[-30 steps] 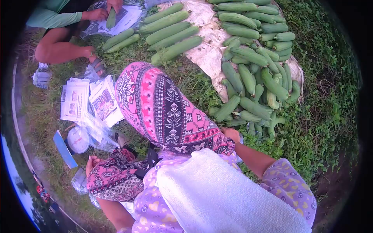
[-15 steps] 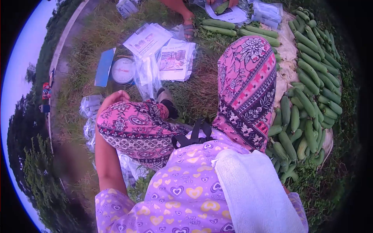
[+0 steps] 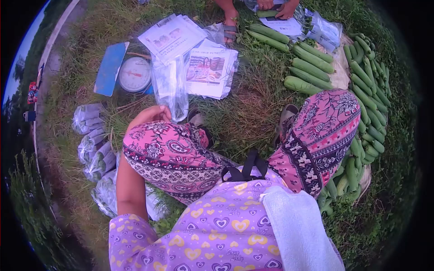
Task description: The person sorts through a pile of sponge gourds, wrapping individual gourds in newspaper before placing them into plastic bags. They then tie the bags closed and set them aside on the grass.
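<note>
My left hand reaches past my left knee, beside the lower end of a clear plastic bag that lies over paper. Its fingers are loosely bent with no object showing in them; whether they touch the bag I cannot make out. Stacks of printed paper with a picture sheet lie in front of me. Left of them stands a round dial scale with a blue board. My right hand is out of sight. Several long green gourds lie ahead of my right knee.
A co-worker's hands are at a gourd on paper at the top, near a sandalled foot. A large gourd pile covers the sheet on my right. Wrapped bundles in plastic line my left, with a road beyond.
My view has shifted and my right knee has swung outward, uncovering more gourds and my right shoe. My left hand has moved right, closer to the plastic bag. The co-worker's hands show more fully.
</note>
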Available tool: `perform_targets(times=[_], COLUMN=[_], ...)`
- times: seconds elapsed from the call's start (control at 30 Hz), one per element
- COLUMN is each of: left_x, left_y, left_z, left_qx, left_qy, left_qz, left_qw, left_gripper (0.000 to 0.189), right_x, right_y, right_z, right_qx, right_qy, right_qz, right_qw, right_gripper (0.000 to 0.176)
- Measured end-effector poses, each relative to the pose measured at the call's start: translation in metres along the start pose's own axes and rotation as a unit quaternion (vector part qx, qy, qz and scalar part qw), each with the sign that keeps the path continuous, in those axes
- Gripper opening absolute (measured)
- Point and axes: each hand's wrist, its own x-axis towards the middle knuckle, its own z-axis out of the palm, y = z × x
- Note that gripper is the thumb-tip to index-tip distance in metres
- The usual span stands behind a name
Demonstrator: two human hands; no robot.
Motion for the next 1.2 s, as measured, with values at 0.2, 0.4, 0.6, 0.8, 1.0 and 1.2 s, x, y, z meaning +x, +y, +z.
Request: perform_targets(times=[0.2, 0.4, 0.6, 0.8, 1.0, 1.2], left_x=[0.032, 0.044, 0.09, 0.142, 0.153, 0.172], left_y=[0.01, -0.016, -0.111, -0.167, -0.15, -0.13], left_z=[-0.006, -0.032, -0.07, -0.073, -0.097, -0.066], left_qx=[0.063, 0.0, 0.016, 0.141, 0.381, 0.504], left_qy=[-0.086, -0.062, 0.005, 0.307, 0.601, 0.396], left_qz=[-0.002, -0.024, -0.044, 0.04, 0.196, 0.302], left_qw=[0.994, 0.998, 0.999, 0.94, 0.675, 0.706], left_gripper=[0.03, 0.027, 0.025, 0.033, 0.047, 0.036], right_x=[0.024, 0.059, 0.105, 0.132, 0.144, 0.135], right_y=[-0.066, -0.1, -0.132, -0.135, -0.119, -0.118], right_z=[-0.006, 0.006, 0.027, 0.011, -0.002, -0.005], right_qx=[0.08, 0.125, 0.119, -0.194, -0.147, -0.134], right_qy=[0.083, 0.112, 0.115, -0.068, -0.094, -0.074], right_qz=[0.003, 0.016, 0.047, -0.239, -0.18, -0.163], right_qw=[0.993, 0.986, 0.985, 0.949, 0.968, 0.975], right_gripper=[0.042, 0.044, 0.047, 0.036, 0.035, 0.035])
